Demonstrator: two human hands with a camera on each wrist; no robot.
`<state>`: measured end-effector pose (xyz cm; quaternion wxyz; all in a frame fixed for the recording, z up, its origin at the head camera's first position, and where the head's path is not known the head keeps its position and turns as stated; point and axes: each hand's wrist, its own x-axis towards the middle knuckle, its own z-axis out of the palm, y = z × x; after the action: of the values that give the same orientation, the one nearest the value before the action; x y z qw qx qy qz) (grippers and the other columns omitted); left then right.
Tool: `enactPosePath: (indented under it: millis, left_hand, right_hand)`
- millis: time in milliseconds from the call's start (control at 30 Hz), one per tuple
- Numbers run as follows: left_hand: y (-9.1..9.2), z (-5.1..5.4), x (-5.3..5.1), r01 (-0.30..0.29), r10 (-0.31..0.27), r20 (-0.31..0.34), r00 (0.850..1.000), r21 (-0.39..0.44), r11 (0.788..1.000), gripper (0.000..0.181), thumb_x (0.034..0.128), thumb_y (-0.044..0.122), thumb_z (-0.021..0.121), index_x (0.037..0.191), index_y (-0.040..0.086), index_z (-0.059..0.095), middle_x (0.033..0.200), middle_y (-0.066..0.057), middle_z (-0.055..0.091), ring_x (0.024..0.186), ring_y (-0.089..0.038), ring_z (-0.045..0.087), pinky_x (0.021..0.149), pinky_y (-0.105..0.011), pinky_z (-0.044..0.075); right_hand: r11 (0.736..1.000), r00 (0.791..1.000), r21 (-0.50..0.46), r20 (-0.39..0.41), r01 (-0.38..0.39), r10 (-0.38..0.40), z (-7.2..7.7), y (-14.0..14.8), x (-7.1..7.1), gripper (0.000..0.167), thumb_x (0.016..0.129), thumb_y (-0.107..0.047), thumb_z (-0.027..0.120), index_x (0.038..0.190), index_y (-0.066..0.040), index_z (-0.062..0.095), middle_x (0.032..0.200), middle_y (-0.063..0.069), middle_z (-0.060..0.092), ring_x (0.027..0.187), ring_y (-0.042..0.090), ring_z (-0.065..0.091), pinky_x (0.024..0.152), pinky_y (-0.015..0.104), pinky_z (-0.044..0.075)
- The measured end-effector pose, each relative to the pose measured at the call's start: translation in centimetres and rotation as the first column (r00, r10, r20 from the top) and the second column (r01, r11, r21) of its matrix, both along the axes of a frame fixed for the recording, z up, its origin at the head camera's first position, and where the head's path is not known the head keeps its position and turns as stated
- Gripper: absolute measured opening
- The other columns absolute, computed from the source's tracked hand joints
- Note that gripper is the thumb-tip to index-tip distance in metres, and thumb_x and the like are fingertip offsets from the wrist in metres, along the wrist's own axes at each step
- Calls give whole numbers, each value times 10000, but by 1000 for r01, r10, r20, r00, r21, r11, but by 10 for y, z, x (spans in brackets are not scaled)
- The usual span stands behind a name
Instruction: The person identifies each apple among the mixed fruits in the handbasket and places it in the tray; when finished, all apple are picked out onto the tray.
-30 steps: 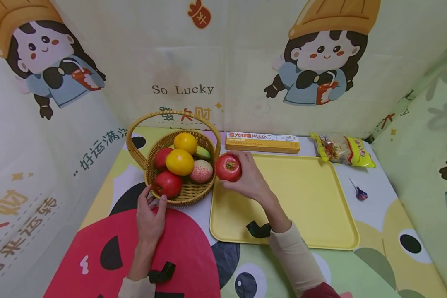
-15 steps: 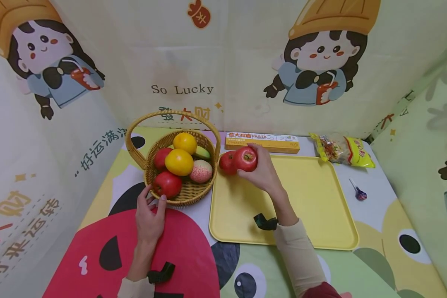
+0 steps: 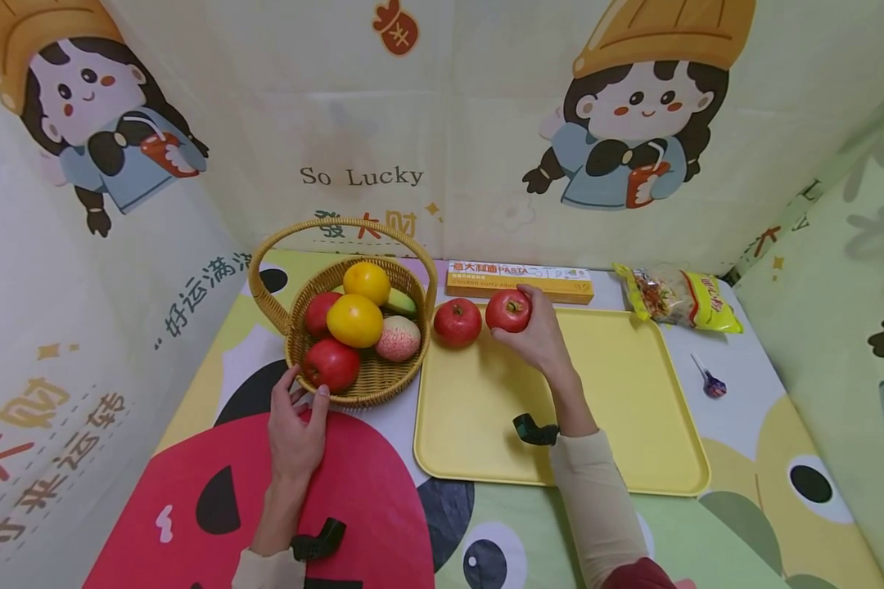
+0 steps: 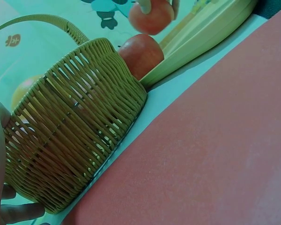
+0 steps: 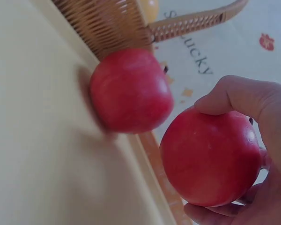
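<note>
In the head view, a wicker basket (image 3: 372,384) stands on the left with fruit in it. My left hand (image 3: 296,433) holds its near-left rim, thumb and fingers around the woven wall. Above the back of a yellow tray (image 3: 582,393), my right hand (image 3: 541,331) grips a red apple (image 3: 508,311) between thumb and fingers. The right wrist view shows this held apple (image 5: 210,157) close up, raised off the tray. A second red apple (image 3: 457,322) rests in the tray's back-left corner, beside the basket.
Inside the basket are red apples (image 3: 331,366), two yellow-orange fruits (image 3: 355,321), a speckled pink fruit (image 3: 399,339) and a partly hidden green item (image 3: 401,302). Behind the tray lies a pasta box (image 3: 519,282). A yellow snack bag (image 3: 681,298) and a lollipop (image 3: 713,383) lie on the right.
My right hand has moved right, away from the basket, with its apple. The second apple, hidden earlier, has come into view on the tray. My left hand stays on the basket.
</note>
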<state>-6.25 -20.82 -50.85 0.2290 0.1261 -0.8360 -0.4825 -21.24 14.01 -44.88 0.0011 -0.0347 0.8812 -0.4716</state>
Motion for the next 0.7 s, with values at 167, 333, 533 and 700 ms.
enactPosePath:
  millis: [167, 333, 533, 700]
  left_hand:
    - [0, 1, 0, -1, 1, 1, 1000, 0, 1000, 595, 980, 309, 623, 1503, 128, 405, 1494, -111, 468, 1175, -304, 617, 861, 9, 400]
    - [0, 1, 0, 2, -2, -2, 1000, 3, 1000, 595, 978, 308, 626, 1501, 125, 407, 1491, -112, 469, 1173, -304, 618, 859, 12, 403]
    - [0, 2, 0, 0, 0, 5, 1000, -2, 1000, 596, 979, 310, 625, 1501, 127, 404, 1491, -112, 470, 1175, -303, 616, 859, 14, 397]
    - [0, 2, 0, 1, -1, -7, 1000, -2, 1000, 585, 977, 289, 629, 1493, 116, 414, 1483, -117, 478, 1164, -308, 620, 855, 10, 403]
  right_hand:
    - [1000, 1000, 4, -6, -4, 4, -10, 3, -4, 881, 756, -217, 816, 1476, -30, 343, 1423, 180, 451, 1295, 349, 454, 1003, 550, 508]
    - [1000, 1000, 18, 11, -6, 6, -18, 5, -8, 871, 753, -198, 817, 1465, -10, 350, 1398, 206, 468, 1276, 362, 473, 1018, 551, 494]
    - [1000, 1000, 25, 22, -5, 4, -24, 6, -10, 868, 750, -182, 816, 1466, -19, 352, 1387, 223, 481, 1260, 373, 494, 1023, 550, 489]
    - [1000, 999, 19, 37, -5, 4, -25, 7, -10, 867, 760, -190, 815, 1474, -27, 351, 1403, 222, 486, 1269, 381, 500, 1047, 549, 474]
